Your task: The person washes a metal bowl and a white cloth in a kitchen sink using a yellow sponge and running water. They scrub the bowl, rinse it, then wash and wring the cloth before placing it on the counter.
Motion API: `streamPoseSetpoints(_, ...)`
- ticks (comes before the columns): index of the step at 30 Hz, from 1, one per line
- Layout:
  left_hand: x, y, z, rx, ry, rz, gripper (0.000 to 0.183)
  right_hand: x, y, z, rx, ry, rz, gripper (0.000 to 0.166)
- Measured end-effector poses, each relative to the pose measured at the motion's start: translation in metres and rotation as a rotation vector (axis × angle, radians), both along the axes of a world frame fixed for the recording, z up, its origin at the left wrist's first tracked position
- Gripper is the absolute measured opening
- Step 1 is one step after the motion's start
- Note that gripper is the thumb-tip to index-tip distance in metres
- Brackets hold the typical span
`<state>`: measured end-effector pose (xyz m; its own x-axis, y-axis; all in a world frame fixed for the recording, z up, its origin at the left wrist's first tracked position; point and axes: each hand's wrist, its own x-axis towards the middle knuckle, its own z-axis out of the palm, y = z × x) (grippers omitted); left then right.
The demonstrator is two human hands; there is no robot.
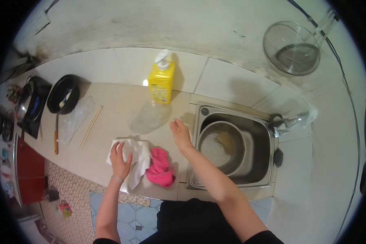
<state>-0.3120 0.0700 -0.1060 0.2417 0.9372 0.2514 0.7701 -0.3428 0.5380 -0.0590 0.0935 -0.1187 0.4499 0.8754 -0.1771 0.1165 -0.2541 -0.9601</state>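
Note:
My left hand is over a white cloth on the counter, its fingers spread; whether it presses on the cloth I cannot tell. Just right of the cloth lies a crumpled pink cloth. My right hand is above the counter between a clear bowl-like or lid-like piece and the sink, fingers slightly curled, with nothing visible in it. Inside the steel sink stands a round metal basin holding water and a yellowish sponge-like piece.
Behind the clear piece stands a yellow pump bottle. Chopsticks, a plastic bag and a black frying pan lie to the left, near a cooktop. A faucet and a dark scrubber flank the sink's right rim.

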Motion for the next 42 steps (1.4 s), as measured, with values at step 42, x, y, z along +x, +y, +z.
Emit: streamPoseSetpoints(42,0.333,-0.066,-0.12,-1.31,-0.763,-0.058,0.021,0.325,-0.144,-0.088,-0.204,0.704,-0.022,0.04)
